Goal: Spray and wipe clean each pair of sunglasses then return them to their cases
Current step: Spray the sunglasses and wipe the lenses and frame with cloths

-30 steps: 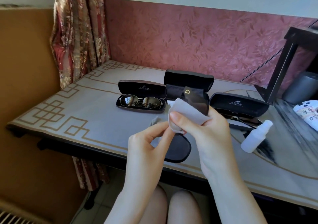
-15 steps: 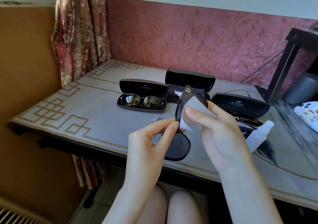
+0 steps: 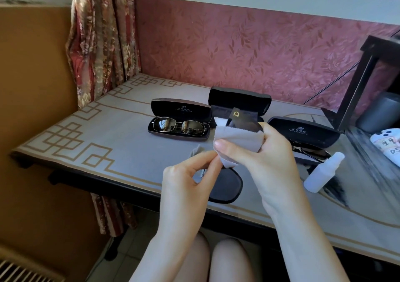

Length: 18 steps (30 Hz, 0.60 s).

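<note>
The black sunglasses (image 3: 225, 186) are hanging above the desk's (image 3: 121, 143) near edge, held between both hands. The right hand (image 3: 266, 165) is pressing a grey cloth (image 3: 238, 139) around the upper lens, fingers (image 3: 229, 148) clamped on cloth and lens together. The left hand (image 3: 186, 186) is pinching the frame near the bridge, fingers closed on it. Behind them, an empty black case (image 3: 240, 102) is standing open; left of it, an open case (image 3: 179, 119) is holding metal-framed sunglasses (image 3: 179, 127). To the right, a third case (image 3: 303, 132) and a white spray bottle (image 3: 322, 173) are lying on the desk.
</note>
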Each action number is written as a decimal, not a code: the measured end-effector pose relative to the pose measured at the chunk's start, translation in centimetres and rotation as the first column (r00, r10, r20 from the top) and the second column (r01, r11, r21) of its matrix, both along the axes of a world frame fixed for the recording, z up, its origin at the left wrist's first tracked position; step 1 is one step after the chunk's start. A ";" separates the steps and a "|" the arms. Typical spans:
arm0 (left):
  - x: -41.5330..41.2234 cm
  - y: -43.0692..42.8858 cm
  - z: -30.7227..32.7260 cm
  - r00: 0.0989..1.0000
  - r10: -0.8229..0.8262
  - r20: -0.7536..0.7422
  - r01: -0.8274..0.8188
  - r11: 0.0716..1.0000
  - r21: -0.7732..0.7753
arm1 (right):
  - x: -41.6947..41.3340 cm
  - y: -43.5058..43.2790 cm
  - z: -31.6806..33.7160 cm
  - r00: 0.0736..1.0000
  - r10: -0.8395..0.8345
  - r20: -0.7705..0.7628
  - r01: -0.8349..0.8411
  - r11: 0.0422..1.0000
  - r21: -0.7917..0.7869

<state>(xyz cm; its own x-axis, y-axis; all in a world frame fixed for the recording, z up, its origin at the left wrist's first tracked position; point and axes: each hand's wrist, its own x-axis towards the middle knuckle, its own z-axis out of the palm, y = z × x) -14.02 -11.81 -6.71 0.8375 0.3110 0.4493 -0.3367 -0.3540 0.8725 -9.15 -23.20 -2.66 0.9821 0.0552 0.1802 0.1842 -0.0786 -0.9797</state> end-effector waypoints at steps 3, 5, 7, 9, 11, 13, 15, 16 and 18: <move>-0.1 -0.3 0.2 1.000 -0.019 -0.006 0.019 0.999 -0.029 | 0.0 0.5 0.3 0.995 -0.101 0.010 0.100 0.992 0.076; -0.2 -0.5 0.5 1.000 -0.030 -0.003 0.030 0.998 -0.046 | 0.1 0.9 0.6 0.983 -0.183 -0.011 0.182 0.974 0.137; -0.2 -0.6 0.5 1.000 -0.029 0.005 0.030 0.998 -0.061 | 0.2 1.1 0.8 0.977 -0.213 -0.026 0.214 0.964 0.158; -0.2 -0.5 0.4 0.999 -0.034 0.001 0.034 0.996 -0.080 | 0.4 1.0 0.7 0.978 -0.201 -0.058 0.208 0.965 0.157; -0.1 -0.3 0.4 0.999 -0.041 -0.010 0.040 0.994 -0.103 | 0.5 0.6 0.4 0.986 -0.153 -0.062 0.160 0.978 0.131; -0.2 -0.1 0.4 1.000 -0.021 -0.009 0.020 0.995 -0.097 | 0.5 0.3 0.3 0.999 -0.032 -0.038 0.036 0.994 0.106; -0.2 0.0 0.3 1.000 -0.006 0.000 0.006 0.998 -0.063 | 0.6 0.0 0.2 0.998 0.060 -0.036 -0.056 0.992 0.117; -0.2 0.0 0.3 1.000 -0.006 0.003 0.006 0.999 -0.047 | 0.6 0.0 0.3 0.997 0.062 -0.039 -0.057 0.991 0.124; -0.3 -0.1 0.3 1.000 -0.002 0.010 0.002 0.999 -0.034 | 0.7 0.3 0.5 0.999 0.007 -0.043 -0.001 0.992 0.127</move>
<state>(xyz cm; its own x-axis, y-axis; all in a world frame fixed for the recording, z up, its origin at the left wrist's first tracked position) -14.30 -11.93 -6.44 0.8338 0.3246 0.4464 -0.3458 -0.3232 0.8809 -8.50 -22.88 -2.18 0.9889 0.0387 0.1438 0.1419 0.0476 -0.9887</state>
